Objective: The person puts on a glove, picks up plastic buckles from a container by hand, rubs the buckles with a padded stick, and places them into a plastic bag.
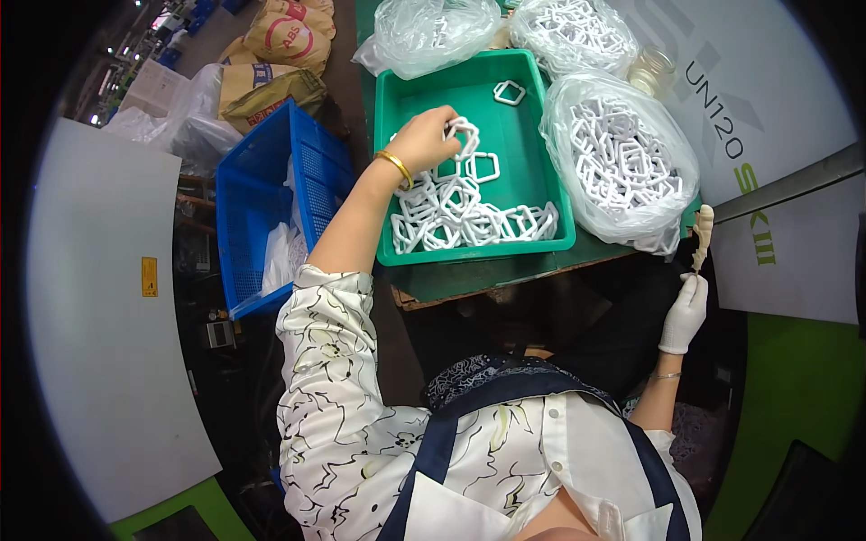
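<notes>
My bare left hand [422,142], with a gold bangle at its wrist, is over the green tray [538,117]. Its fingers are closed on a white hexagonal plastic ring [476,142]. Below the hand, a heap of similar white rings [456,209] fills the near part of the tray. One loose ring [510,83] lies by itself at the far right of the tray. At the right, beyond the table edge, my white-gloved right hand [686,314] is closed on a narrow off-white stick-like thing [702,236] that points upward; its kind is unclear.
Clear plastic bags of white rings stand behind and right of the tray, the nearest being a large full bag [622,167]. A glass jar [651,68] is near the machine panel [767,99]. Left of the table is a blue crate [262,198] with bagged contents; sacks [289,41] lie farther back.
</notes>
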Action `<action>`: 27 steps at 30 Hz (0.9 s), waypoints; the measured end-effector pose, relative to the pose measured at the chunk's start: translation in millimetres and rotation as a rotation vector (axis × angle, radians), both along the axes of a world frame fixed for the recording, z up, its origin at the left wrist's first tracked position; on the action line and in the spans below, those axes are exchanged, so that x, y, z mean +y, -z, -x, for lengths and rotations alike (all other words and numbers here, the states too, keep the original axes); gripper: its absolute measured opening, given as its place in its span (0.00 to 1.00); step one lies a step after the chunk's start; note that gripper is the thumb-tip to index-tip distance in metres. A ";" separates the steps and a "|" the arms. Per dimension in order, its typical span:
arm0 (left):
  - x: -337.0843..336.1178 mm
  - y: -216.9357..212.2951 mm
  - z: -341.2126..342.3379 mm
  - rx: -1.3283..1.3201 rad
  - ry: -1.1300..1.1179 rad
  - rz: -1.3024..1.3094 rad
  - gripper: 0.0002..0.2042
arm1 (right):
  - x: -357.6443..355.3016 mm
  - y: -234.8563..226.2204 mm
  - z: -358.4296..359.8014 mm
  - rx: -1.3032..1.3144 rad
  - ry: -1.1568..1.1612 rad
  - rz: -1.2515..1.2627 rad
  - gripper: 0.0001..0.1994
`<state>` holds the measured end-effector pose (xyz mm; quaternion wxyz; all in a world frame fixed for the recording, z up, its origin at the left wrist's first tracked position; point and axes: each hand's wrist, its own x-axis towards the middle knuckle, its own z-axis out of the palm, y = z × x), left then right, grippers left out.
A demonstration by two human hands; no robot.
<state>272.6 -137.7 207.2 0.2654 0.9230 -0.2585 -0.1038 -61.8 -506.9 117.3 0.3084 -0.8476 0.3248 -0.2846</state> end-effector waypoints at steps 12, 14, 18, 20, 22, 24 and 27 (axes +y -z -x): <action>-14.8 29.3 -6.2 -0.264 0.150 -0.607 0.10 | 5.0 -1.9 -0.2 -0.075 -0.004 -0.048 0.13; -15.8 27.8 -8.3 -0.256 0.164 -0.586 0.10 | 5.0 -2.1 0.3 -0.075 -0.004 -0.041 0.13; -10.6 5.0 -23.4 -0.163 0.156 -0.258 0.11 | 6.2 -6.5 0.8 -0.041 0.012 -0.073 0.13; -21.0 -4.5 -20.9 -0.021 0.151 -0.189 0.11 | 4.5 -6.6 1.3 -0.041 0.006 -0.069 0.13; -35.7 0.6 -15.8 0.118 0.179 -0.172 0.11 | 3.8 -5.3 2.7 -0.048 0.014 -0.066 0.13; -31.5 34.4 -9.8 -0.120 0.272 -0.239 0.12 | 5.9 -6.1 -0.1 -0.061 0.011 -0.065 0.13; -47.2 38.6 2.5 -0.209 0.245 -0.303 0.13 | 6.3 -6.1 1.0 -0.059 0.011 -0.065 0.13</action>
